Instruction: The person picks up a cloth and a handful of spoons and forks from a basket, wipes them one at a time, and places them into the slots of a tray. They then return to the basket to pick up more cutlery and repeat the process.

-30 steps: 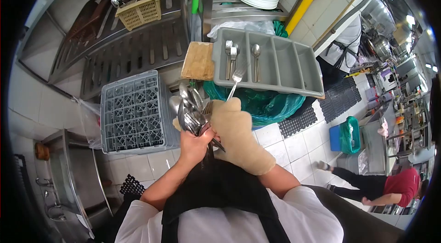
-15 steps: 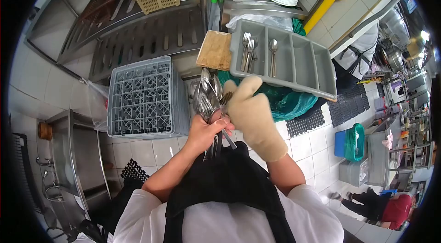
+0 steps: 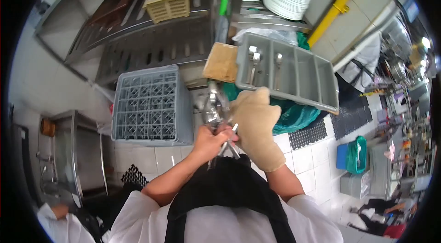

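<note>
1. Left hand (image 3: pixel 211 139), bare, is clenched around one cutlery bundle (image 3: pixel 214 108), held upright at the chest.
2. Right hand (image 3: pixel 254 121), in one glove, curls against that bundle; I cannot tell whether it grips anything.
3. One grey tray (image 3: pixel 307 75) just beyond the hands holds one spoon (image 3: pixel 278 60).
4. One rack (image 3: pixel 147 105) sits left of the hands.

The left hand (image 3: pixel 207 141), bare, is closed around a bundle of cutlery (image 3: pixel 213 107) just below the grey cutlery tray (image 3: pixel 312 75). The right hand (image 3: pixel 254 121), in a beige glove, touches this bundle from the side nearer the tray; if it grips a piece, I cannot tell. In the tray lie some forks (image 3: pixel 252 61) and one spoon (image 3: pixel 278 60), in its left compartments. A wooden board (image 3: pixel 222 62) touches the tray's left end. A grey dish rack (image 3: pixel 147 105) stands further left of the tray, and a green bag (image 3: pixel 296 115) is under it.
</note>
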{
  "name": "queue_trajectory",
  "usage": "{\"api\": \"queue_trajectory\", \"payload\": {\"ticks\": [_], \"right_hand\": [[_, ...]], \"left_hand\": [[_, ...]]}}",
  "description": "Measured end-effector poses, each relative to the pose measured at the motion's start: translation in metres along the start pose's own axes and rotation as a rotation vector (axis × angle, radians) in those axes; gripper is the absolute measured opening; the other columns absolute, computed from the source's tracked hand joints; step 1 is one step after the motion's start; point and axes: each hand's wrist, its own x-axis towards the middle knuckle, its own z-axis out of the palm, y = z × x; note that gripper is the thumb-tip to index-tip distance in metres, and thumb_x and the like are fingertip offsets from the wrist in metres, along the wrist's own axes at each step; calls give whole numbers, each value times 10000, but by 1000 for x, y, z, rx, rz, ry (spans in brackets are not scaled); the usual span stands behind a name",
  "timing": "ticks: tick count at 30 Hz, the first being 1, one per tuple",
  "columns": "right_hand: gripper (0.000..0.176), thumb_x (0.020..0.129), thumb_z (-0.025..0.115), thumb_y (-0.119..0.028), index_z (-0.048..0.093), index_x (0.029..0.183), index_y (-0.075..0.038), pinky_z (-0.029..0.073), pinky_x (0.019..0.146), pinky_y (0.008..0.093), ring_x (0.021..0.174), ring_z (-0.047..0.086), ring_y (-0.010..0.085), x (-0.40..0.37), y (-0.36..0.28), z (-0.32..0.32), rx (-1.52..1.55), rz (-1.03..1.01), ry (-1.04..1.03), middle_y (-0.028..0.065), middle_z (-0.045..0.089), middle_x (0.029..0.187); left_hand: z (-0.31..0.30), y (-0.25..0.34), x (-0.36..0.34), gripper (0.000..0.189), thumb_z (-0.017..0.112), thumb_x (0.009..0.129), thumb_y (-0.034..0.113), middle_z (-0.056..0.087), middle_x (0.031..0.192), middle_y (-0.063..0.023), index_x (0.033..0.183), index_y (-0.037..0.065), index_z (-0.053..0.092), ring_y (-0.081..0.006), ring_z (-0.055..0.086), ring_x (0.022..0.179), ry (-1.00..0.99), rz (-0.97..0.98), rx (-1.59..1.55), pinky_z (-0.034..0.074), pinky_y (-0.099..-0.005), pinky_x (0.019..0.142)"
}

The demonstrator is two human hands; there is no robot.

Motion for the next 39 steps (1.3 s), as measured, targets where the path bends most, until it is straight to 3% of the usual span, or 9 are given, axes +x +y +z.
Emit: {"api": "queue_trajectory", "payload": {"ticks": [6,14,17,21,32,34,36,37,39], "right_hand": [[42,824,630,-153,627,845,-117,446,532,323,782,581,159,17,-18,6,73,-49,69,32,563,821],[104,881,602,-139,585,783,-108,480,531,302,686,603,170,30,56,20,-59,206,114,18,554,806],[76,847,634,-159,604,805,-102,510,553,318,725,616,189,20,31,-3,-109,272,108,26,569,829],[160,781,699,-222,626,860,-103,486,546,301,703,576,204,7,17,21,150,-98,-67,2,524,818],[230,768,729,-213,597,891,-72,426,533,305,795,598,176,24,62,25,-183,76,382,16,515,822],[244,803,705,-240,572,905,-62,476,547,316,820,641,198,22,60,37,160,145,488,38,510,825],[247,837,674,-237,554,950,-54,530,558,351,760,681,259,18,53,45,987,576,213,88,542,867],[247,837,674,-237,554,950,-54,530,558,351,760,681,259,12,50,46,984,571,214,88,542,867],[296,737,738,-237,591,953,-97,545,647,405,777,669,314,1,24,1,897,265,-254,139,588,960]], "left_hand": [[3,6,-5,154,661,909,98,695,802,-92,958,-43,625,-144,672,703,-182,45,213,553,-316,637],[-8,-2,-5,119,621,904,93,691,744,-86,869,-16,649,-138,659,690,-102,90,149,531,-312,631],[-7,4,-1,134,661,887,80,689,768,-100,923,-45,630,-151,671,703,-7,95,148,536,-302,630],[0,6,0,119,662,889,52,683,765,-102,932,-52,626,-164,679,704,-26,73,85,547,-304,627],[-2,7,-6,112,664,897,53,679,777,-88,954,-37,630,-156,684,708,-91,94,142,531,-297,606],[-3,2,-6,125,669,888,56,678,772,-90,951,-45,629,-157,686,708,-69,76,118,534,-298,607],[-3,-2,-3,141,678,886,66,680,769,-98,950,-49,628,-161,688,710,-57,90,21,541,-302,610],[-3,0,-3,144,681,888,69,687,784,-109,948,-50,627,-162,690,713,-58,81,42,545,-302,614],[-2,-1,0,147,684,889,73,693,799,-120,946,-50,626,-164,691,715,-64,78,61,549,-301,618]]}}
